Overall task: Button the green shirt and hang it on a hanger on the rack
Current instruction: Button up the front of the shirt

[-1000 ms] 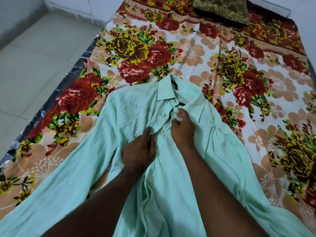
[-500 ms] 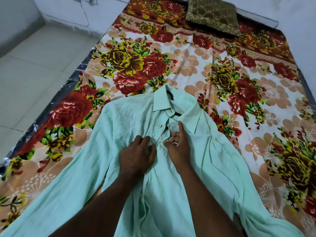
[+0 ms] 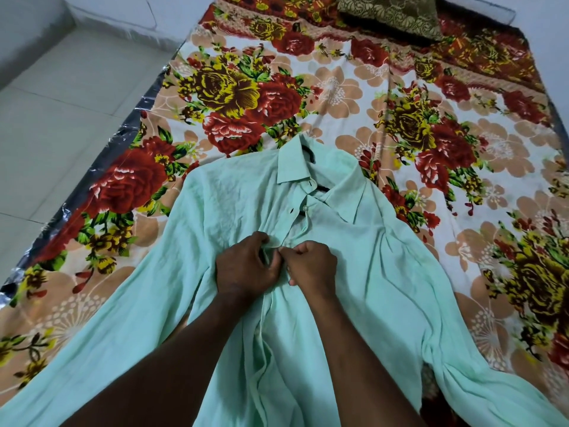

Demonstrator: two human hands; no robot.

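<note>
In the head view, the green shirt is seen laid front up on the flowery bed. Its collar is at the far end, and its sleeves are spread out left and right. The two front edges are pinched at the chest, one by the left hand and one by the right hand. Both grips are closed tight on the cloth, and the hands are touching. A button may be getting pushed through its hole there, but it is hidden by the fingers. Just past the hands, a white button and a dark hole are seen apart, so that one is not done. Nearer than the hands, the front looks open too. No hanger or rack is seen. Most of the job is judged to be left.
</note>
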